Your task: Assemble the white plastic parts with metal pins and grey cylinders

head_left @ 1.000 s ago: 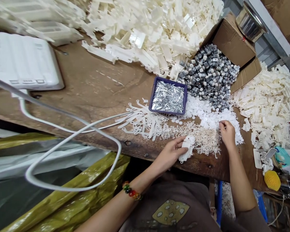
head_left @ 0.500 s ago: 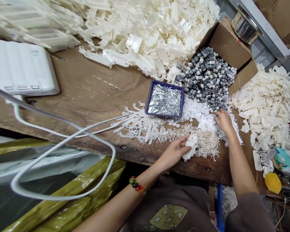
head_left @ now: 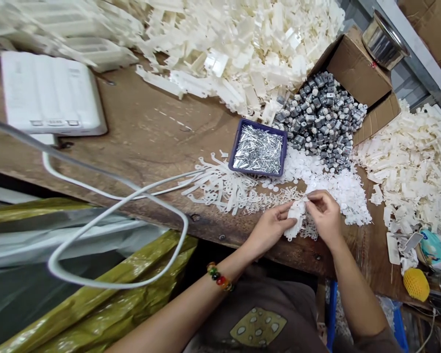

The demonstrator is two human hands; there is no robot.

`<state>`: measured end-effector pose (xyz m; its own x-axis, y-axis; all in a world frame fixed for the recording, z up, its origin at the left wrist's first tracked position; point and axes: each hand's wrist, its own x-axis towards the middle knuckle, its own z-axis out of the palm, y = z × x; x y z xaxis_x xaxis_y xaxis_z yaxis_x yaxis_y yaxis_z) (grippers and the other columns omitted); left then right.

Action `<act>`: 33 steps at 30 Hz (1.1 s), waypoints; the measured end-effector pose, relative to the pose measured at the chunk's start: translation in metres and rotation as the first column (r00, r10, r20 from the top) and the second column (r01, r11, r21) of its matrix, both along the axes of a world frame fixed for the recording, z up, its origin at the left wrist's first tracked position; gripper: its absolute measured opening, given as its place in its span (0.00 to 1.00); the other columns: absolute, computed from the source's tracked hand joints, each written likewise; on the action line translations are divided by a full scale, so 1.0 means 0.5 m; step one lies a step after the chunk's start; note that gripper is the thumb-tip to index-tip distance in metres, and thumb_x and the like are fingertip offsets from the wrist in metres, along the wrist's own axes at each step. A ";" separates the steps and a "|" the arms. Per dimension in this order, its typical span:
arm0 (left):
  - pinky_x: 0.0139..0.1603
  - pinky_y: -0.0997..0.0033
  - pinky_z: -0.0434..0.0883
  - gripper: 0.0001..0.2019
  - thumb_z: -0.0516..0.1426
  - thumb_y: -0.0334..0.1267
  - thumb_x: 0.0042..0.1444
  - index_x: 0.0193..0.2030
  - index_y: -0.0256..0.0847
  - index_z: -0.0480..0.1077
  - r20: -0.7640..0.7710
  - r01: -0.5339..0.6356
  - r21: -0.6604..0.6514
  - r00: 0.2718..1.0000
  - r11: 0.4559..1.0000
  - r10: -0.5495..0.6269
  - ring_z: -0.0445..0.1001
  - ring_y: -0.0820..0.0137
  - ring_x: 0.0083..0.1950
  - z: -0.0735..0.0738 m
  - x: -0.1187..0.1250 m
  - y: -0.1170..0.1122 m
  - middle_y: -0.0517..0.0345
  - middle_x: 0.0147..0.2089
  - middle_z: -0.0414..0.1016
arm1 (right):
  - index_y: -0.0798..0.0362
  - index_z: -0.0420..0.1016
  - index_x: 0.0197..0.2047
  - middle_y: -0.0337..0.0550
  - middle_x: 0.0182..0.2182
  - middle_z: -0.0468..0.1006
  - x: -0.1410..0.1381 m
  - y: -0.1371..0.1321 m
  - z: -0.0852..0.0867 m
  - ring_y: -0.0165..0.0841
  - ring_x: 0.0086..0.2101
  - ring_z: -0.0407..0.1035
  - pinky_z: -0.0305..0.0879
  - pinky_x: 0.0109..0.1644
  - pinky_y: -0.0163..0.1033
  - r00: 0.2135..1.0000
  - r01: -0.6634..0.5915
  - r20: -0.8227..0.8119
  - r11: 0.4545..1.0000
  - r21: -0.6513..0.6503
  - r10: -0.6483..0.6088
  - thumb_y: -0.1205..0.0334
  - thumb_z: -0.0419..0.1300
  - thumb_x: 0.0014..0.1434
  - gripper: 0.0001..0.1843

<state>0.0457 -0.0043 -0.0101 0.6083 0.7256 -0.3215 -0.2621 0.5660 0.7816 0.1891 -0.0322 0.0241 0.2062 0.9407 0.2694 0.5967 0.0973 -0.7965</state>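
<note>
Right of centre, the left hand (head_left: 271, 226) clamps a flat white plastic piece (head_left: 296, 220) between thumb and fingers; fingers of the right hand (head_left: 326, 215) meet its upper-right corner, grip unclear.

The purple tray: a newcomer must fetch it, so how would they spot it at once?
On the brown table, find the grey heap beside the open cardboard box. Just left of that heap sits the purple tray. Its dark walls and thin silvery pins set it apart from the loose pale parts nearby.
</note>
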 end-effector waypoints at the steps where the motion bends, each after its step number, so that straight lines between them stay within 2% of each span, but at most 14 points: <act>1: 0.29 0.75 0.67 0.31 0.60 0.34 0.40 0.55 0.32 0.67 0.001 -0.003 0.019 1.000 1.000 0.003 0.72 0.71 0.28 0.000 0.000 -0.001 0.56 0.32 0.79 | 0.52 0.67 0.31 0.43 0.33 0.74 -0.019 -0.008 -0.005 0.33 0.37 0.70 0.68 0.42 0.40 0.997 0.031 0.068 0.997 0.067 -0.036 0.62 0.56 0.56 0.03; 4: 0.31 0.76 0.67 0.27 0.59 0.33 0.42 0.53 0.33 0.69 -0.010 -0.028 0.087 1.000 0.996 0.029 0.73 0.70 0.31 0.000 -0.002 -0.005 0.57 0.32 0.79 | 0.51 0.67 0.29 0.45 0.32 0.74 -0.054 -0.022 -0.025 0.34 0.37 0.69 0.67 0.43 0.42 0.959 0.063 0.259 0.976 0.208 -0.117 0.65 0.54 0.58 0.06; 8: 0.38 0.73 0.69 0.24 0.59 0.34 0.43 0.51 0.34 0.71 -0.011 -0.072 0.157 0.997 0.985 0.075 0.74 0.65 0.38 -0.007 -0.006 -0.012 0.55 0.37 0.79 | 0.51 0.68 0.30 0.47 0.32 0.74 -0.068 -0.028 -0.050 0.36 0.38 0.69 0.66 0.43 0.44 0.893 0.061 0.414 0.957 0.285 -0.180 0.68 0.53 0.59 0.07; 12: 0.41 0.70 0.70 0.25 0.58 0.36 0.44 0.52 0.34 0.70 -0.008 -0.065 0.168 0.998 0.984 0.068 0.75 0.64 0.38 -0.011 -0.008 -0.015 0.53 0.39 0.79 | 0.51 0.69 0.31 0.47 0.33 0.74 -0.073 -0.032 -0.064 0.35 0.38 0.69 0.67 0.42 0.43 0.893 0.067 0.406 0.951 0.303 -0.193 0.68 0.52 0.60 0.08; 14: 0.42 0.68 0.70 0.26 0.58 0.36 0.45 0.53 0.33 0.69 -0.027 -0.055 0.184 0.998 0.981 0.061 0.75 0.64 0.37 -0.011 -0.010 -0.014 0.53 0.39 0.79 | 0.51 0.70 0.32 0.47 0.33 0.74 -0.072 -0.034 -0.065 0.36 0.39 0.69 0.67 0.43 0.43 0.887 0.033 0.429 0.951 0.306 -0.169 0.68 0.52 0.60 0.07; 19: 0.48 0.63 0.70 0.27 0.56 0.37 0.46 0.55 0.31 0.68 -0.145 -0.096 0.345 0.977 0.934 0.154 0.75 0.60 0.43 -0.014 -0.019 -0.013 0.50 0.44 0.78 | 0.52 0.71 0.35 0.48 0.34 0.75 -0.070 -0.035 -0.060 0.36 0.40 0.69 0.67 0.45 0.44 0.857 -0.074 0.507 0.952 0.297 -0.091 0.71 0.53 0.59 0.07; 22: 0.49 0.62 0.69 0.27 0.55 0.38 0.47 0.55 0.31 0.67 -0.226 -0.085 0.438 0.953 0.895 0.202 0.75 0.60 0.44 -0.015 -0.022 -0.013 0.51 0.45 0.78 | 0.53 0.70 0.33 0.47 0.33 0.74 -0.075 -0.029 -0.056 0.34 0.38 0.69 0.68 0.43 0.42 0.895 -0.001 0.421 0.944 0.329 -0.146 0.70 0.53 0.59 0.06; 26: 0.46 0.64 0.71 0.26 0.54 0.38 0.48 0.56 0.32 0.67 -0.206 -0.077 0.444 0.961 0.893 0.185 0.75 0.61 0.43 -0.012 -0.022 -0.014 0.52 0.45 0.78 | 0.54 0.70 0.31 0.45 0.31 0.73 -0.085 -0.018 -0.056 0.32 0.36 0.69 0.69 0.40 0.40 0.939 0.108 0.272 0.931 0.349 -0.211 0.68 0.54 0.59 0.06; 30: 0.47 0.66 0.69 0.25 0.54 0.37 0.48 0.55 0.35 0.69 -0.223 -0.088 0.461 0.952 0.883 0.211 0.74 0.62 0.44 -0.008 -0.026 -0.014 0.54 0.47 0.77 | 0.53 0.72 0.33 0.47 0.33 0.75 -0.095 -0.026 -0.058 0.33 0.38 0.69 0.68 0.43 0.42 0.918 0.030 0.365 0.943 0.331 -0.157 0.69 0.53 0.59 0.07; 33: 0.49 0.66 0.68 0.24 0.55 0.36 0.48 0.54 0.35 0.69 -0.202 -0.118 0.435 0.953 0.893 0.224 0.74 0.63 0.44 -0.011 -0.034 -0.008 0.54 0.47 0.77 | 0.54 0.73 0.36 0.48 0.37 0.76 -0.089 -0.034 -0.044 0.35 0.42 0.68 0.65 0.48 0.44 0.905 -0.078 0.425 0.969 0.235 -0.031 0.68 0.53 0.60 0.08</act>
<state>0.0288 -0.0085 -0.0157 0.4050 0.9099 -0.0896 -0.0992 0.1412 0.9850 0.1448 -0.0491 0.0019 0.0007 0.8387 0.5447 0.8658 0.2720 -0.4200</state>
